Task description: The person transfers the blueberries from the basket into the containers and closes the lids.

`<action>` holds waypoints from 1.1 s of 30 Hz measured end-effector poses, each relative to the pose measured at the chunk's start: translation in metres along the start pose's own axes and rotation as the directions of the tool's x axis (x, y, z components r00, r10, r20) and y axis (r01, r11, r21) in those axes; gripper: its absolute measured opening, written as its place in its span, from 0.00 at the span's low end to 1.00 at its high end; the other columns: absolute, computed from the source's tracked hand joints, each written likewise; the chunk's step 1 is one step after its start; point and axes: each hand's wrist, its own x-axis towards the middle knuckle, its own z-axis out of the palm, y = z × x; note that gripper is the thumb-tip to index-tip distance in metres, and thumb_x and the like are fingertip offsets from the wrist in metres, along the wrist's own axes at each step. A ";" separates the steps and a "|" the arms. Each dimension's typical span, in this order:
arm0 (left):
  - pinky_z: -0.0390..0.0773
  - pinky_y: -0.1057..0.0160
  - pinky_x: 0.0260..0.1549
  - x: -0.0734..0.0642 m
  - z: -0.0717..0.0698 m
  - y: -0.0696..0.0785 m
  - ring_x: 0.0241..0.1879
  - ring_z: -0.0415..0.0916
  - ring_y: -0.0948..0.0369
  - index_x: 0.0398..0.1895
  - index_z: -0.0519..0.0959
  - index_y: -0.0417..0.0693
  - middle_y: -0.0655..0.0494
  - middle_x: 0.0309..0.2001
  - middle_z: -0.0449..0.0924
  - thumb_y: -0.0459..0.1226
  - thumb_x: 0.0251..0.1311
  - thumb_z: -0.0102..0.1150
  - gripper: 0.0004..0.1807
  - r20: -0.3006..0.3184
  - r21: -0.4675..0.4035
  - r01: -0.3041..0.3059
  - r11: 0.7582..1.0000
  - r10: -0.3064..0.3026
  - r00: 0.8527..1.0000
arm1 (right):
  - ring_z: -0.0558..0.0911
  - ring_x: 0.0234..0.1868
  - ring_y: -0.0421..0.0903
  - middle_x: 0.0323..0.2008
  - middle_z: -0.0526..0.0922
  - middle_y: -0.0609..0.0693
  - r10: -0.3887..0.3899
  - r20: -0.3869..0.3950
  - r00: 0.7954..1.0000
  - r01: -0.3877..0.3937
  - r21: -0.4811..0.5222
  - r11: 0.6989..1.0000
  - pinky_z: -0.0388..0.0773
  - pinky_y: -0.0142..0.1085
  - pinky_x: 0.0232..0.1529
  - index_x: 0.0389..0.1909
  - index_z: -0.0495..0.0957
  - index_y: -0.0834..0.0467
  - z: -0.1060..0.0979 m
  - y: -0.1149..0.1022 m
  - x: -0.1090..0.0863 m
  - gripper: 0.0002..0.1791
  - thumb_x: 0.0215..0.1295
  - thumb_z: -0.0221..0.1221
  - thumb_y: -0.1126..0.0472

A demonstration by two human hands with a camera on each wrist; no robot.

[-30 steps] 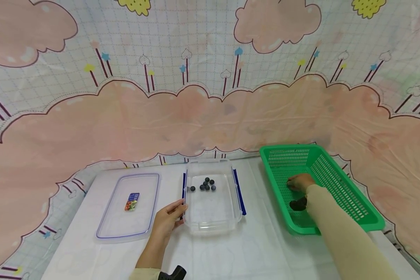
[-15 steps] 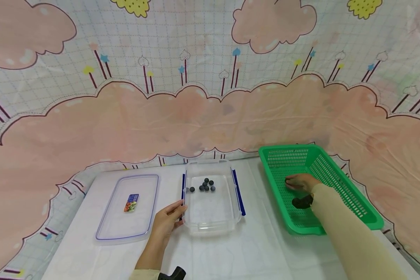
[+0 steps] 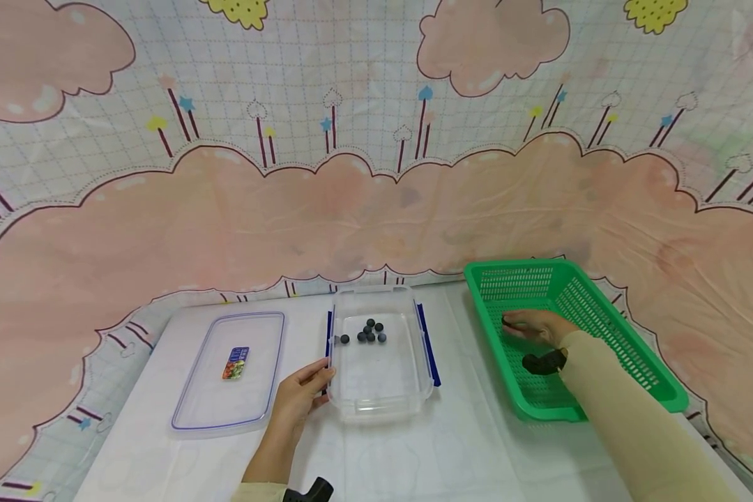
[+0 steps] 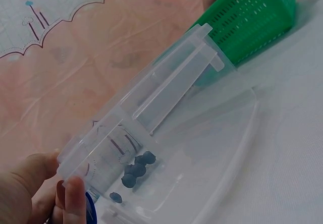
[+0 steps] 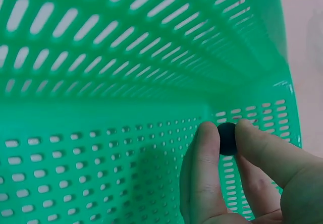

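Note:
A clear plastic box (image 3: 383, 380) with blue side clips stands mid-table. Several blueberries (image 3: 371, 338) lie on its floor towards the back left, one of them apart by the left wall. My left hand (image 3: 298, 394) grips the box's left side, thumb and fingers on its rim in the left wrist view. Over at the right, my right hand (image 3: 536, 326) is inside the green basket (image 3: 530, 413). Between thumb and fingertip it pinches one dark blueberry (image 5: 228, 138), held above the basket's slotted floor.
A clear lid (image 3: 207, 408) with a blue edge lies flat left of the box, bearing a colourful label (image 3: 236, 363). White cloth covers the table (image 3: 464, 453). Behind it hangs a patterned curtain (image 3: 351, 223).
My right hand has shifted slightly left and lifted a little within the basket, and the pinched blueberry has come into sight. The left hand and the box stay put.

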 end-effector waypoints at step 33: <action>0.82 0.71 0.30 0.000 0.000 -0.001 0.36 0.74 0.63 0.59 0.78 0.36 0.58 0.36 0.79 0.37 0.60 0.68 0.25 0.005 0.006 -0.004 1.000 0.004 1.000 | 0.82 0.46 0.34 0.56 0.74 0.52 -0.071 0.150 0.986 0.071 0.009 0.997 0.72 0.32 0.63 0.75 0.36 0.71 0.012 -0.003 -0.025 0.42 0.74 0.53 0.64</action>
